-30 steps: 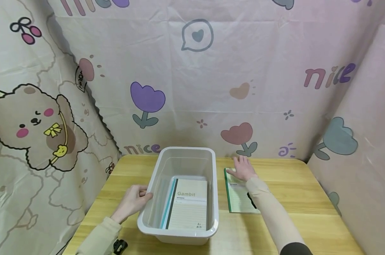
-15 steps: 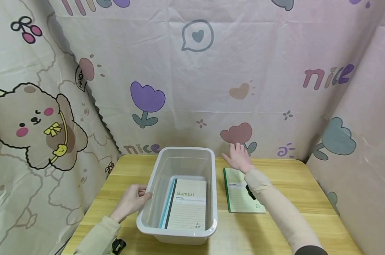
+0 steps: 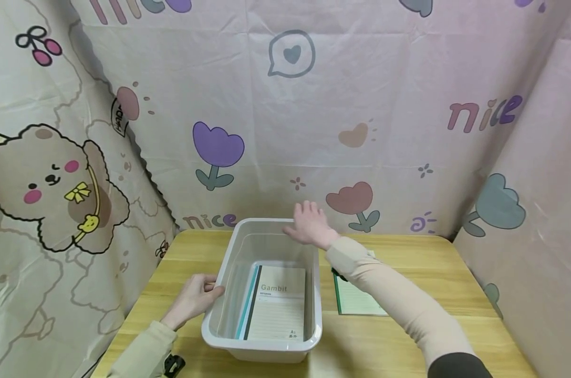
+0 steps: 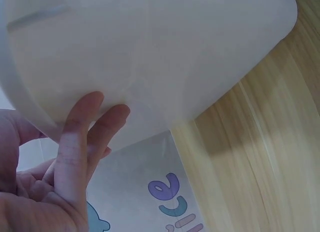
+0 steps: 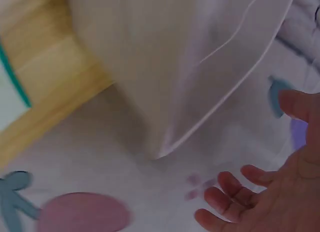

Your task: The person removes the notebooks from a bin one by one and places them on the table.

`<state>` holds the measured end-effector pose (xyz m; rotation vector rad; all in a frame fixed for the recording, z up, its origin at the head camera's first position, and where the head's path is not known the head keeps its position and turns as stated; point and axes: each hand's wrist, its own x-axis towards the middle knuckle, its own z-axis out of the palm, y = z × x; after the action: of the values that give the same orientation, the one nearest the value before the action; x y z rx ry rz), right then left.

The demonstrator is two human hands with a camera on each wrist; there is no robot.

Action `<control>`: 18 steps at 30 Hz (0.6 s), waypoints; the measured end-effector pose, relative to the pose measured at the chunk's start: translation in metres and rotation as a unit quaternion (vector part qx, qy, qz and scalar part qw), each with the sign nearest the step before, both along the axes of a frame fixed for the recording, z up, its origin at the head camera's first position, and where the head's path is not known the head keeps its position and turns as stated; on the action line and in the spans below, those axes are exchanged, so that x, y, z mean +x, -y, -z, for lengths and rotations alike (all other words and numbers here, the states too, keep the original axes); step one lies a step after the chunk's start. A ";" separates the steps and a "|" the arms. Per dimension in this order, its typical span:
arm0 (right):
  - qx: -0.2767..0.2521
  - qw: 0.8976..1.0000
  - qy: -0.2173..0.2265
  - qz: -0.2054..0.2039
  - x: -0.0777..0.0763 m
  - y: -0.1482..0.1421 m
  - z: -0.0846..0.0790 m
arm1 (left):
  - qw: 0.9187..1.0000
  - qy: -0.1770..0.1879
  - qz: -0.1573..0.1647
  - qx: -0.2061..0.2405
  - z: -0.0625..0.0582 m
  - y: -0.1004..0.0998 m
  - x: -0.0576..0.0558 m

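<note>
A whitish plastic bin (image 3: 261,344) stands on the table. My left hand (image 3: 195,298) grips its left rim, with the thumb over the edge and the fingers (image 4: 75,152) against the outer wall. Inside the bin lies a "Gambit" notebook (image 3: 278,307) with a dark spine, and a blue strip (image 3: 247,310) shows along its left side. Over the bin's back right corner is my right hand (image 3: 311,224), its fingers spread and holding nothing, as the right wrist view also shows. A green-spined notebook (image 3: 356,300) lies right of the bin, partly hidden by my right forearm.
The wooden table (image 3: 436,294) extends to both sides of the bin. A printed curtain (image 3: 266,131) hangs right behind the table's back edge, and more patterned cloth encloses the left and right sides.
My right hand has risen from the green-spined notebook and moved left to above the bin's back right corner. The left hand stays on the rim, and both bin and notebooks keep their places.
</note>
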<state>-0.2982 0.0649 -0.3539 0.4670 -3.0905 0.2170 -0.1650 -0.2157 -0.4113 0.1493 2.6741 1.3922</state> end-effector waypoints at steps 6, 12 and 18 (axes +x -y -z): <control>0.035 0.999 0.021 -0.010 0.004 0.048 -0.007 | 1.000 0.006 0.017 0.017 0.000 0.003 0.001; -0.001 0.997 0.072 0.010 -0.004 0.078 0.022 | 1.000 0.009 0.015 0.019 0.002 0.003 0.002; -0.054 0.996 0.070 0.031 -0.008 0.094 0.062 | 1.000 0.006 0.017 0.016 0.002 0.004 0.001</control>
<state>-0.3063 -0.0289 -0.4157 0.3666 -3.2019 0.4332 -0.1636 -0.2193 -0.4132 0.1878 2.6288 1.4219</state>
